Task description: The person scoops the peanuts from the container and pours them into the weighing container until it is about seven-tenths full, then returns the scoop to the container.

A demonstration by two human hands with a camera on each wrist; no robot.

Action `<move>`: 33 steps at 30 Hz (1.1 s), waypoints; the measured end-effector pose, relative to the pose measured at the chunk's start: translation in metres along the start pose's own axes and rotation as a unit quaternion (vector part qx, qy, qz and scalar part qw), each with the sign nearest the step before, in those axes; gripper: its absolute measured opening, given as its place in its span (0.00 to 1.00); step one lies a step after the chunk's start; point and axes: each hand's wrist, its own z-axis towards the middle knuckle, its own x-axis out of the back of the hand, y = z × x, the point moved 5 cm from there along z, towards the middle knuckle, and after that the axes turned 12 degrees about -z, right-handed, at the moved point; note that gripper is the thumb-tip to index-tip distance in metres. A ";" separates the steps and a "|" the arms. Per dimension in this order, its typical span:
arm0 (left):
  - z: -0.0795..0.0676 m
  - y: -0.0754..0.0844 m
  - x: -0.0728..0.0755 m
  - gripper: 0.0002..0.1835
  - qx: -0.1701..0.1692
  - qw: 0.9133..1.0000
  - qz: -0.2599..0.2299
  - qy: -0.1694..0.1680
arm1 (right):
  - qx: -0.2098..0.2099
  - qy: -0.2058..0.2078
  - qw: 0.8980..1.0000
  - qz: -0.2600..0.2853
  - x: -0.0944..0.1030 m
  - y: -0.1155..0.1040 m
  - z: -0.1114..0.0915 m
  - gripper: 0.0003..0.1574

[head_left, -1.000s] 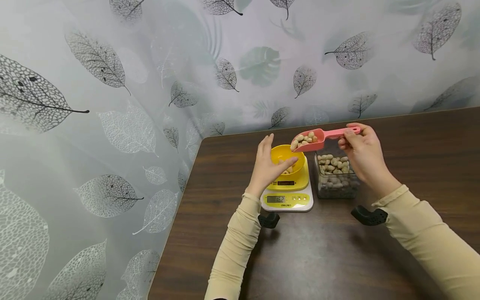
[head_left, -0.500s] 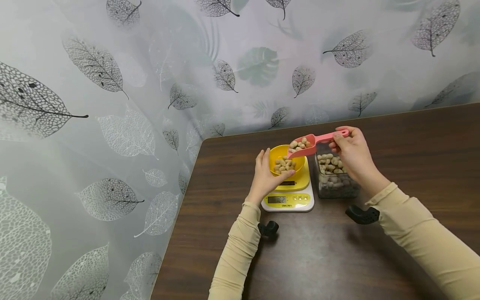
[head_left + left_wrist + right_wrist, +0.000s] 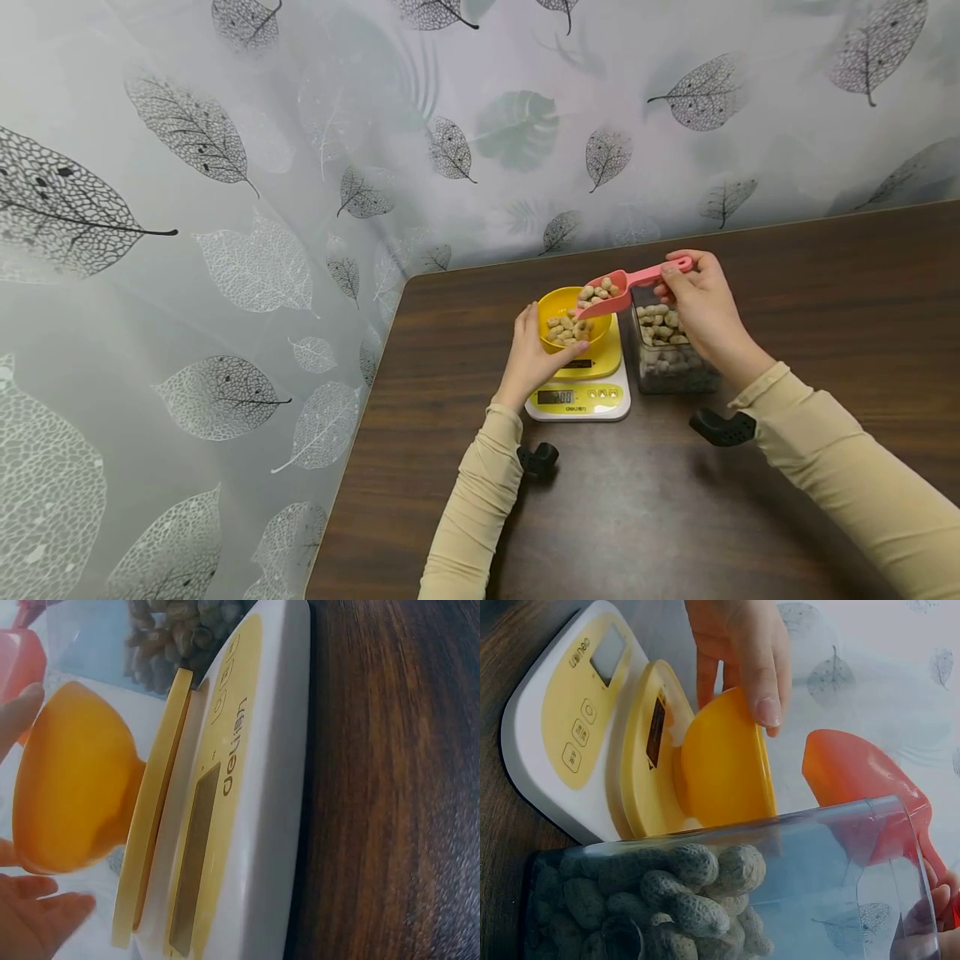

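Note:
My left hand [image 3: 527,358] holds a yellow bowl [image 3: 557,300] by its rim, thumb on the near side and fingers at the left. Under the bowl is a yellow and white kitchen scale [image 3: 611,407]; its digits are blurred. Several peanuts [image 3: 567,331] lie in the bowl. My right hand [image 3: 708,312] pinches the handle of a pink scoop [image 3: 617,305], whose lip is tilted down over the bowl's right side. More peanuts [image 3: 597,293] sit in the scoop. In the right wrist view, the scoop [image 3: 866,780] is above the bowl [image 3: 724,769], apart from it.
Right of the scale stands a clear container [image 3: 678,382] partly filled with peanuts [image 3: 697,911], beneath my right hand. All this is on a dark wooden table [image 3: 637,500]. A leaf-patterned covering [image 3: 517,192] rises behind and to the left.
The scoop has moved left and down over the bowl. More peanuts lie in the bowl than a second ago. My left hand has closed in on the rim, and the scale's digits have changed.

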 end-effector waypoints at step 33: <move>0.000 0.000 0.000 0.55 0.007 1.000 -0.014 0.001 | 0.065 0.013 0.981 -0.184 -0.007 -0.006 -0.005 0.28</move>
